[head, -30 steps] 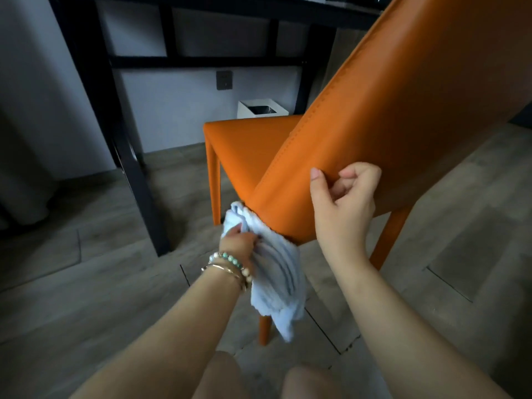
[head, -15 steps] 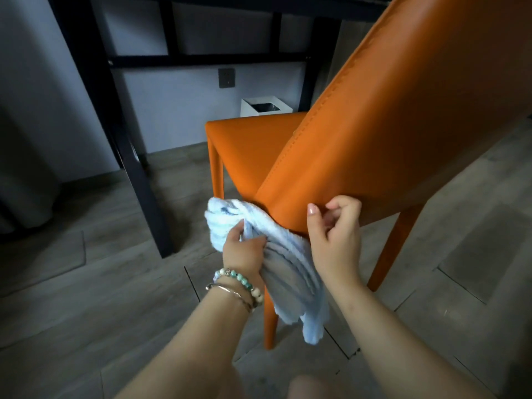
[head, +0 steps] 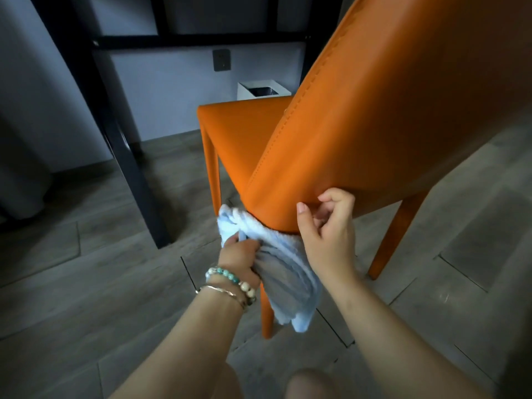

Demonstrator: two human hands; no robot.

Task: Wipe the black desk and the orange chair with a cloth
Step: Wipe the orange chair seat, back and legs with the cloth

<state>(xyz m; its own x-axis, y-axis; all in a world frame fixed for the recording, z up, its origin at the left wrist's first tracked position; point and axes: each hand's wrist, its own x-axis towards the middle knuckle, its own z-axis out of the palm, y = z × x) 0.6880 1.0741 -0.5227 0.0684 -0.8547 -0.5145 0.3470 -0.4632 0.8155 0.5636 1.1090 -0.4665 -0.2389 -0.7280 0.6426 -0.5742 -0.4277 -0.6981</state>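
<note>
The orange chair [head: 388,119] fills the upper right, seen from behind and tilted; its seat points toward the wall. My left hand [head: 240,256], with bracelets on the wrist, is shut on a pale blue cloth [head: 288,275]. The cloth is pressed against the bottom corner of the backrest and hangs down over the rear leg. My right hand [head: 328,234] rests against the lower edge of the backrest, fingers curled, thumb up, holding nothing I can see. The black desk frame [head: 121,145] stands at the left and back; its top is out of view.
A white waste bin [head: 263,90] sits by the wall behind the chair seat, below a grey wall socket [head: 221,60]. The floor is grey wood-look tile. A pale curtain hangs at the far left. My knees show at the bottom edge.
My left hand has slid the cloth along the backrest's bottom corner, out to the left and back under. My right hand dropped from higher on the backrest to its lower edge.
</note>
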